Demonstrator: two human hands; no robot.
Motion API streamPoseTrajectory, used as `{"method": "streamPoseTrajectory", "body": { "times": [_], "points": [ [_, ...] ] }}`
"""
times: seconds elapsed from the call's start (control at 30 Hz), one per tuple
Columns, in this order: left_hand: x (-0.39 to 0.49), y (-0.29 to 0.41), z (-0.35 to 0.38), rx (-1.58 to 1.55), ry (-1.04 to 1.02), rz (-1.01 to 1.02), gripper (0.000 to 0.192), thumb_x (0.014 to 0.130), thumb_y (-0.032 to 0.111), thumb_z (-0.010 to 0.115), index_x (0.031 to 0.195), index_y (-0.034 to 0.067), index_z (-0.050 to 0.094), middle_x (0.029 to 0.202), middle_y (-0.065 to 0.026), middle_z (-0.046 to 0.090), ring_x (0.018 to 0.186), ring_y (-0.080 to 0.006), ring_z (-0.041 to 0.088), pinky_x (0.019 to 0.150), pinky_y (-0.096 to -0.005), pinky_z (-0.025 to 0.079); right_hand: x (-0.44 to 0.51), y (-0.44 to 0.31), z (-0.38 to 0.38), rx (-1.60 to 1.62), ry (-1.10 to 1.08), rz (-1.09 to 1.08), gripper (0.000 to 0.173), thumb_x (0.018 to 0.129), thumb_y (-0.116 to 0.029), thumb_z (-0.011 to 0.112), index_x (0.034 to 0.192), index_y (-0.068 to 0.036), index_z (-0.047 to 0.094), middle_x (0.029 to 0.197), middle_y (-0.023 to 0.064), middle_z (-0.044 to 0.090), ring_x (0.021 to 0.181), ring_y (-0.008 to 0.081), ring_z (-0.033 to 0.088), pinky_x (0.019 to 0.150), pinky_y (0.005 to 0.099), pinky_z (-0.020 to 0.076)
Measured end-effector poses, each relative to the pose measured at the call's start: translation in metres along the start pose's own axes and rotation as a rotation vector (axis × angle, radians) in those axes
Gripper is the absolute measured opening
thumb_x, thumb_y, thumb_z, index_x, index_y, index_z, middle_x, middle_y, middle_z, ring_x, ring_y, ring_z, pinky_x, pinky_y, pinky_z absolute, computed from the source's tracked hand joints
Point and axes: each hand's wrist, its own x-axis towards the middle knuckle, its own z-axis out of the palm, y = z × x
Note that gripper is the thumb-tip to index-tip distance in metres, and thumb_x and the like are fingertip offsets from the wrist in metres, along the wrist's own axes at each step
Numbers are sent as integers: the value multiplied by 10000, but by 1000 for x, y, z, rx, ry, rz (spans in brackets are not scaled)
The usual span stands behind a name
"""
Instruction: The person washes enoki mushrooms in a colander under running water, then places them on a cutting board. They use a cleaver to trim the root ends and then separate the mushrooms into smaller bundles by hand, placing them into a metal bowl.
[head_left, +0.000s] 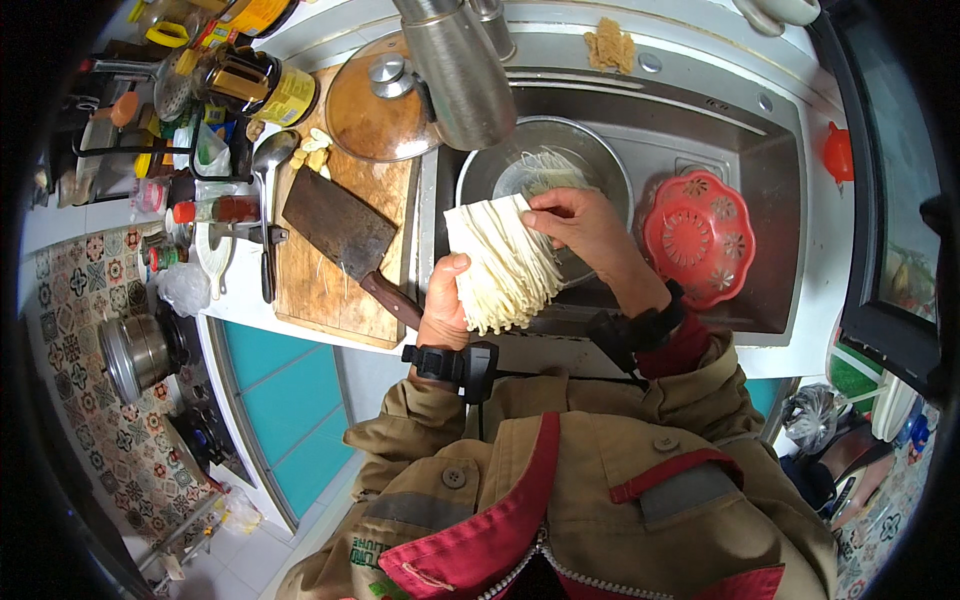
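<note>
A bunch of white enoki mushrooms (504, 262) lies in my left hand (446, 296), which grips it from the left with the thumb on top. The cut ends point away from me and the small caps towards me. My right hand (574, 225) pinches the bunch's upper right corner between thumb and fingers. Just beyond, in the sink, a round metal basin (619, 169) holds water and some loose enoki strands (551, 171). Right of it a red plastic colander (697, 240) sits in the sink.
Left of the sink, a cleaver (341, 225) with a wooden handle rests on a wooden cutting board (337, 307), near peeled garlic (313, 154). A glass lid (352, 97), a ladle (274, 154) and several jars stand around it. A metal vessel (465, 82) juts over the basin. A sponge (608, 46) lies behind the sink (765, 202).
</note>
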Motion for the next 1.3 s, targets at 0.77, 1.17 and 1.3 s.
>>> {"method": "streamPoseTrajectory", "body": {
  "times": [0.77, 1.17, 1.3],
  "points": [
    [-5, 4, 30, 67, -67, 132, 797, 719, 328, 597, 1368, -56, 342, 1307, -275, 471, 1164, -391, 509, 993, -471, 424, -5, -12, -8, -240, 66, -117, 194, 865, -175, 637, 966, -10, 662, 802, 62, 669, 691, 116, 607, 630, 257, 476],
    [-5, 2, 23, 117, 67, 76, 622, 763, 180, 594, 1292, -91, 413, 1208, -230, 565, 1056, -340, 596, 919, -427, 494, -14, -18, 6, -710, 187, -424, 148, 802, -138, 663, 920, -51, 640, 803, 111, 654, 712, 270, 645, 613, 321, 488],
    [-8, 0, 32, 53, -1, 112, 694, 760, 239, 580, 1332, -89, 366, 1285, -261, 501, 1122, -361, 551, 974, -440, 449, -13, -12, -3, -633, 198, -347, 173, 799, -149, 676, 942, -57, 647, 803, 110, 658, 712, 263, 651, 618, 323, 494]
  ]
}}
